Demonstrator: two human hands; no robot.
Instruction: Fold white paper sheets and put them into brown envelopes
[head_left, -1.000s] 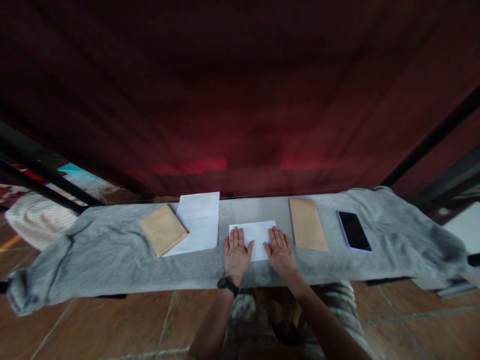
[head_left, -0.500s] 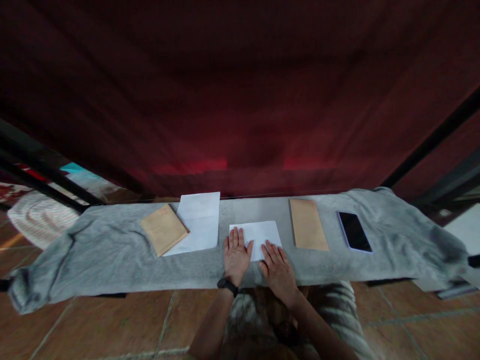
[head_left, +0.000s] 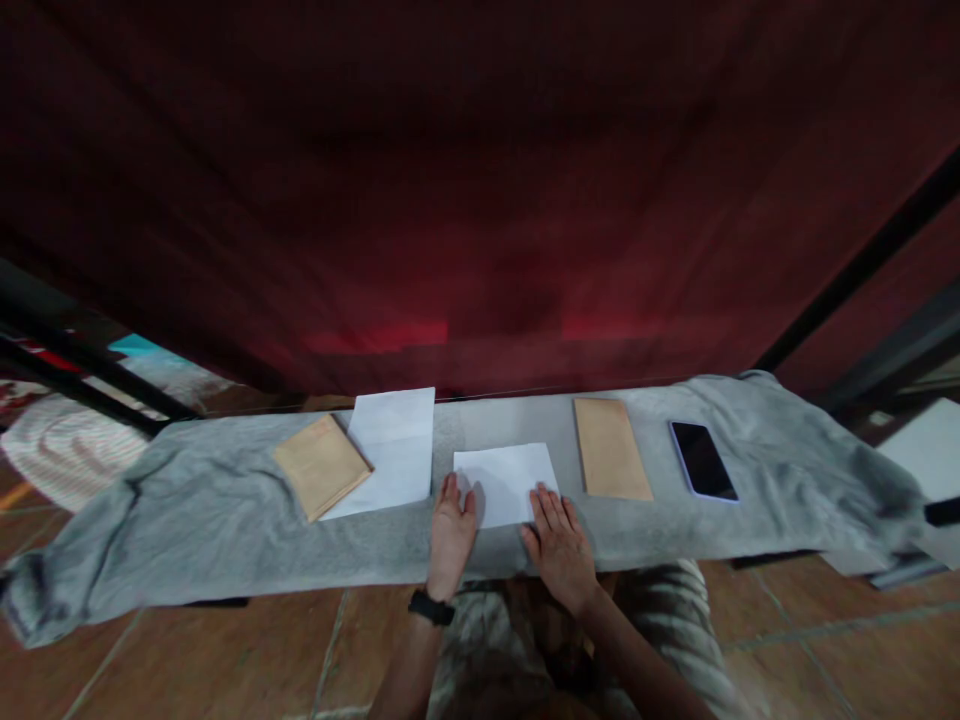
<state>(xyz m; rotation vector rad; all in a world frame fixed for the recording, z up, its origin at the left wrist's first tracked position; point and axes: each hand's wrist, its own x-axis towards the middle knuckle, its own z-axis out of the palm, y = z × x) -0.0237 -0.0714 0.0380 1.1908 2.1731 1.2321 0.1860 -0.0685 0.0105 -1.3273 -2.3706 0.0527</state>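
Observation:
A small white sheet of paper lies flat on the grey cloth before me, about half the size of the other sheet. My left hand rests at its left edge, turned on its side, thumb apart from slightly bent fingers. On the paper's lower right corner lies my right hand, palm down with the fingers stretched out. Neither hand grips anything that I can see.
Left of the paper, a stack of brown envelopes overlaps a larger white sheet. A brown envelope and a phone lie to the right. Grey cloth covers the narrow table; a dark red curtain hangs behind.
My left hand has slid left from the top of the paper to its left edge and turned on its side. My right hand stays on the lower right corner.

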